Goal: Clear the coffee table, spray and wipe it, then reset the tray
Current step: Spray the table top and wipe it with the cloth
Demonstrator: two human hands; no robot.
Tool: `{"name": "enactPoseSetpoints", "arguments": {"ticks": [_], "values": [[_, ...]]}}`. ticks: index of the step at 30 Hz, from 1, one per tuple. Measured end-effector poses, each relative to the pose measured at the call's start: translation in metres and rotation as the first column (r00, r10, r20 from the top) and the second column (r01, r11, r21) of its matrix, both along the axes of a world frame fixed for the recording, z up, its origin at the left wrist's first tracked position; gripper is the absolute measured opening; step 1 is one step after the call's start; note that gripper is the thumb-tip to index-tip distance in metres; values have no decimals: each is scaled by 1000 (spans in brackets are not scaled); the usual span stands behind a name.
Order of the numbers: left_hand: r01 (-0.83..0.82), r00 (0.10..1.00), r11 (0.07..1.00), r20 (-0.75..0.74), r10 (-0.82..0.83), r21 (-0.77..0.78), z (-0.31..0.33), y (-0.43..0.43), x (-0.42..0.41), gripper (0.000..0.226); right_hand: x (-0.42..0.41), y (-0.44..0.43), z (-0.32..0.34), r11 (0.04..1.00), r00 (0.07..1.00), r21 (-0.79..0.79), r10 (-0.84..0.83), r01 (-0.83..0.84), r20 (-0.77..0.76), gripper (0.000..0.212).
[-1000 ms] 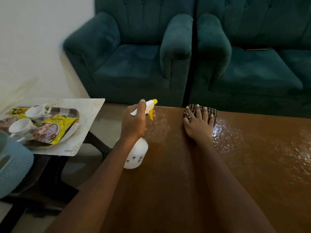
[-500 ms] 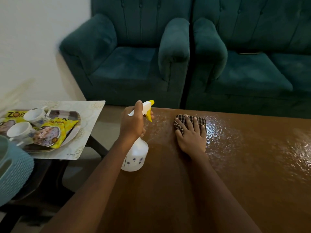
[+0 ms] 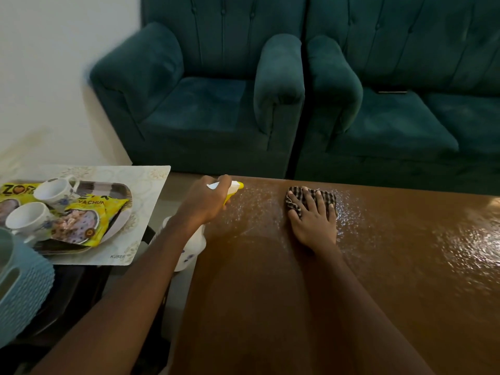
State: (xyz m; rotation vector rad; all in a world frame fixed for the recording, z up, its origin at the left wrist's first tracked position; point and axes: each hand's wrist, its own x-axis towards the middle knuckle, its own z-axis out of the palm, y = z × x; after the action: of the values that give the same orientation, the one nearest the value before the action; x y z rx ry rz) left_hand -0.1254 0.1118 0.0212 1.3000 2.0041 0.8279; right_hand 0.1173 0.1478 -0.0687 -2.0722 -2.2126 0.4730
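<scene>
My left hand [image 3: 205,204] grips a white spray bottle [image 3: 190,250] with a yellow nozzle, held at the left edge of the brown coffee table [image 3: 378,280] and pointing right over it. My right hand [image 3: 311,216] lies flat on a checked cloth [image 3: 328,197] near the table's far edge. Wet droplets shine on the wood around the cloth. To the left, a tray [image 3: 119,190] carries two white cups [image 3: 29,220] and yellow snack packets [image 3: 81,226].
The tray rests on a pale mat [image 3: 146,185] on a dark side stand. A light blue woven basket [image 3: 24,282] sits at the lower left. A teal armchair [image 3: 205,109] and a teal sofa [image 3: 405,117] stand close behind the table.
My right hand slid the cloth leftwards along the far edge. The left hand with the bottle stayed at the table's left edge.
</scene>
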Motion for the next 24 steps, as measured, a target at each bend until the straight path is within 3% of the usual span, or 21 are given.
{"name": "enactPoseSetpoints", "arguments": {"ticks": [5, 16, 21, 24], "values": [[-45, 999, 998, 26, 46, -32, -10, -3, -16, 52, -1, 2, 1, 1000, 1000, 3, -10, 10, 3, 53], [-112, 988, 994, 107, 111, 0, -16, -14, -37, 27, -13, 25, 0, 999, 999, -4, -41, 41, 18, 53], [-167, 975, 985, 156, 157, 52, -24, -24, -54, 31, -37, 40, 3, 998, 998, 8, -67, 66, 19, 55], [-205, 966, 973, 182, 183, 107, -28, -35, -63, 38, -75, 54, 6, 1000, 1000, 23, 2, -3, 27, 55]]}}
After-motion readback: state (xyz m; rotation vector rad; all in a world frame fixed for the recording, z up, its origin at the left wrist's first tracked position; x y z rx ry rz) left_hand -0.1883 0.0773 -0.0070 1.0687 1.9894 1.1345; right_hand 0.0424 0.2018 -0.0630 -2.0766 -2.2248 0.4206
